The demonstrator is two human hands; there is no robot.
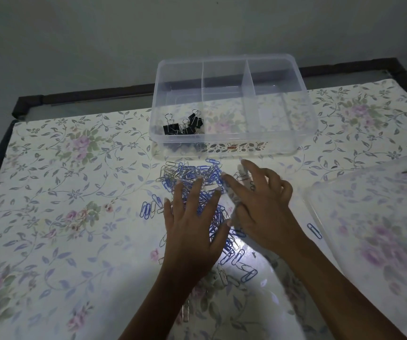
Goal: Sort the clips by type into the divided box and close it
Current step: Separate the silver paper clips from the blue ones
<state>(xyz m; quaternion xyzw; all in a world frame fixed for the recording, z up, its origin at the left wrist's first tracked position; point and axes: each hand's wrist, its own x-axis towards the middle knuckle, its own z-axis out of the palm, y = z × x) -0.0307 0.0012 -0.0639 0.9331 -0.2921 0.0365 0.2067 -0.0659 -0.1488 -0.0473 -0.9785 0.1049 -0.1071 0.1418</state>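
— On the desk (pixel 62 180), where do the paperclips (pixel 192 174) lie?
— Heaped before the open box (pixel 271 149); binder clips (pixel 185 125) in its left compartment.
— And the grips?
— Left grip (pixel 195 229), right grip (pixel 263 207): fingers straight, on the heap.

Both hands lie over a heap of paper clips (pixel 192 177) — the left hand (pixel 192 224) flat with fingers spread, the right hand (pixel 261 207) beside it, blurred. Beyond the fingertips stands the clear divided box (pixel 232 146), black binder clips (pixel 185 125) in its left compartment — its lid (pixel 374 229) lies right of the right hand.
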